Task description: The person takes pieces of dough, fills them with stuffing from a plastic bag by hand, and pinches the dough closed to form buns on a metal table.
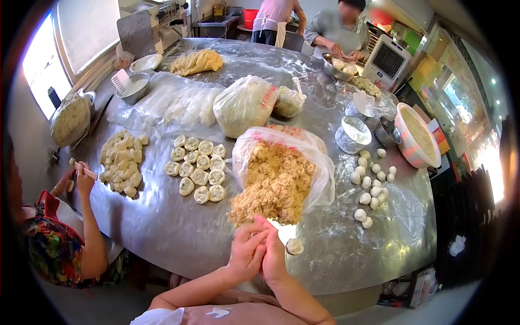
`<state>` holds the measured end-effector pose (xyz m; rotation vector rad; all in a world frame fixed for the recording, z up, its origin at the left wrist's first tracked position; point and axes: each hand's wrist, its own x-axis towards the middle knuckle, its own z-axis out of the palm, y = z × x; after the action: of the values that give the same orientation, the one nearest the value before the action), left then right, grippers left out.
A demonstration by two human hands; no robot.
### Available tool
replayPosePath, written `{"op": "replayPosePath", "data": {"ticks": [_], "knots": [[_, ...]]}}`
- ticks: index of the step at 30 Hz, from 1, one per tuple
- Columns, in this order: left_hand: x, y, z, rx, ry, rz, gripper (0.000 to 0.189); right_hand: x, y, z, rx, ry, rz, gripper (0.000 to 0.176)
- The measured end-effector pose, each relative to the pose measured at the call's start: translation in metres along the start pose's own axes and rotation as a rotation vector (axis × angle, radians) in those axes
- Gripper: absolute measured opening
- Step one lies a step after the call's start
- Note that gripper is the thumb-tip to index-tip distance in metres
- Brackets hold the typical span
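Observation:
My left hand (247, 250) and my right hand (274, 254) meet at the table's near edge, fingers pressed together. Whatever lies between them, if anything, is hidden. Just beyond my fingertips, a heap of crumbly brown filling (279, 181) spills from an open plastic bag (323, 176). One small pleated dough piece (294, 246) lies right of my hands. Rows of round filled buns (199, 176) sit left of the filling, and several white dough balls (376, 192) are scattered to its right.
A co-worker (65, 238) at the left holds small things beside a pile of dough pieces (122, 162). Bagged dough (244, 105), a metal bowl (355, 135) and a pink tub (416, 135) stand farther back. Two people (338, 32) (273, 19) are at the far side.

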<state>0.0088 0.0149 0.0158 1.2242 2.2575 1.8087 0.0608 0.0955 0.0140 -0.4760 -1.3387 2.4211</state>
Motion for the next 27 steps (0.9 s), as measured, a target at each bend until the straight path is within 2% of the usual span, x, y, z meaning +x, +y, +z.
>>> {"op": "replayPosePath", "data": {"ticks": [1,2,3,4,6,7,8,9,10,11,13,15,16,17,19,20,22,25,27], "knots": [[-0.002,-0.001,-0.001,0.01,-0.005,-0.006,0.042,0.0,-0.003,0.001,-0.02,-0.046,0.022,0.059],[-0.001,0.0,-0.002,0.019,-0.009,-0.009,0.05,-0.003,-0.007,0.005,-0.041,0.061,0.075,0.045],[0.0,0.004,-0.003,0.027,-0.013,-0.011,0.059,-0.003,-0.01,0.004,-0.187,0.096,0.069,0.042],[0.001,0.009,-0.003,-0.059,-0.053,-0.099,0.081,-0.002,-0.013,0.002,-0.334,0.131,0.065,0.039],[0.007,0.02,-0.008,-0.159,-0.006,-0.236,0.069,-0.002,-0.026,0.006,-0.536,0.177,0.03,0.034],[0.009,0.022,-0.01,-0.207,0.016,-0.305,0.065,-0.001,-0.025,0.005,-0.628,0.18,-0.075,0.032],[0.01,0.0,-0.01,-0.037,0.043,-0.137,0.065,0.0,-0.022,0.002,-0.72,0.181,-0.181,0.031],[0.009,-0.008,-0.003,-0.235,0.008,-0.264,0.07,0.0,-0.021,0.002,-0.811,0.184,-0.286,0.031],[0.009,-0.013,0.003,-0.434,-0.03,-0.389,0.076,-0.003,-0.026,0.009,-0.857,0.156,-0.194,0.029],[0.01,-0.014,0.008,-0.632,-0.07,-0.514,0.082,-0.004,-0.023,0.012,-0.853,0.026,-0.214,0.036],[0.012,0.006,0.004,-0.557,-0.113,-0.497,0.069,0.006,-0.013,0.004,-0.822,-0.081,-0.479,0.048],[0.013,0.018,-0.001,-0.54,-0.222,-0.458,0.056,0.021,-0.018,-0.002,-0.791,-0.008,-0.249,0.065],[0.005,0.016,0.008,-0.473,-0.191,-0.522,0.047,0.03,-0.016,-0.011,-0.837,0.081,-0.32,0.07],[0.002,0.012,0.012,-0.556,-0.185,-0.575,0.045,0.041,-0.018,-0.017,-0.88,0.17,-0.399,0.076],[0.002,0.01,0.015,-0.725,-0.167,-0.69,0.042,0.043,-0.031,-0.01,-0.804,0.124,-0.446,0.078],[0.005,0.01,0.013,-0.809,-0.124,-0.824,0.04,0.041,-0.036,-0.003,-0.764,0.062,-0.477,0.079],[0.011,0.011,0.012,-0.911,-0.029,-0.823,0.038,0.034,-0.045,0.013,-0.678,-0.061,-0.515,0.08],[0.008,0.005,0.006,-0.966,0.073,-0.926,0.028,0.022,-0.046,0.029,-0.625,-0.09,-0.485,0.081],[0.007,0.0,0.003,-0.961,0.114,-0.948,0.026,0.017,-0.041,0.026,-0.674,-0.057,-0.54,0.073]]}}
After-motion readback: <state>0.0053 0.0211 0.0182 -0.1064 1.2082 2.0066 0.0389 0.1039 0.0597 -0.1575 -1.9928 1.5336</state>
